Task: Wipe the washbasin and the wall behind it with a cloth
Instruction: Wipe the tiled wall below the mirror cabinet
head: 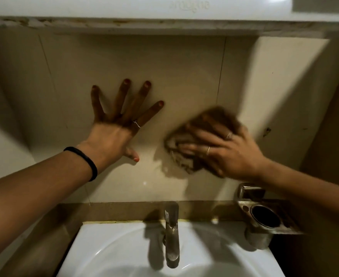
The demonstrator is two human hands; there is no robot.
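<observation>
Brown cloth (196,136): soft, floppy rag, blurred w/ motion; it's flat on the wall (184,72), right of centre, above the tap.
R hand (222,150): on top of the cloth, fingers spread & laid over it, pressing it to the tiles; not bunched in a fist. Two rings show.
L hand (118,124): bare, open, fingers splayed wide, palm braced flat on the wall left of the cloth, near but not touching it. Ring on one finger, black band (88,162) at the wrist.
Handling, my call: light, limp, no stiffness, so it only works under a flat palm; prob. damp, can't confirm. Likely to slide easily on glossy tile & ruck up at the edges.
Where to hold: palm across the middle, fingertips near the leading edge to stop it folding; a pinch at one corner would just let it trail.
Wall: beige glossy tile, thin grout lines, marks at far right.
Washbasin (104,246): white, below, nobody touching it; looks like that part's still to come.
Tap (171,234): metal, centred at the basin's back edge.
Holder (264,216): metal cup ring on the right, just under the R forearm. Snag risk on a low sweep.
</observation>
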